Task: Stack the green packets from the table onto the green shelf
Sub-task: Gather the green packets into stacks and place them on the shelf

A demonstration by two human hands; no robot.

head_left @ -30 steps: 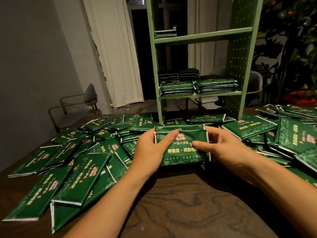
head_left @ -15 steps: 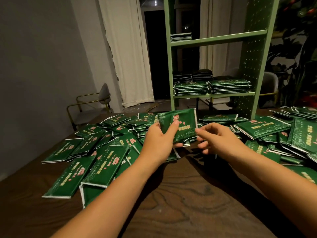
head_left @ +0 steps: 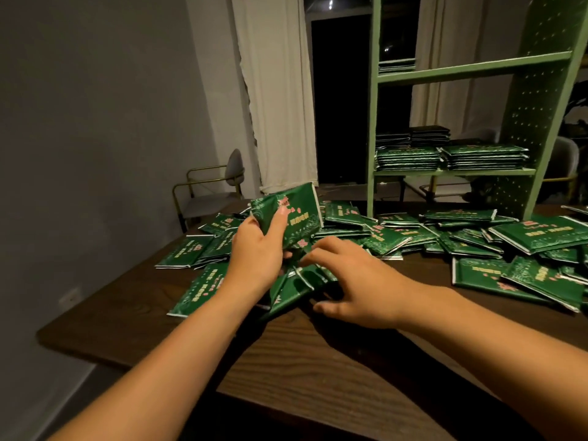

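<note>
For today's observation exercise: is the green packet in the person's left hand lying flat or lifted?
Lifted: the left hand grips the green foil packet tilted above the table's pile.

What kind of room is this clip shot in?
Probably a home room: a wooden table by pale curtains, a brass-framed chair, and a green shelf holding green packets.

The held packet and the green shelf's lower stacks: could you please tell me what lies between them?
In the head view, loose green packets cover the table between the packet in the left hand and the shelf's left post.
</note>
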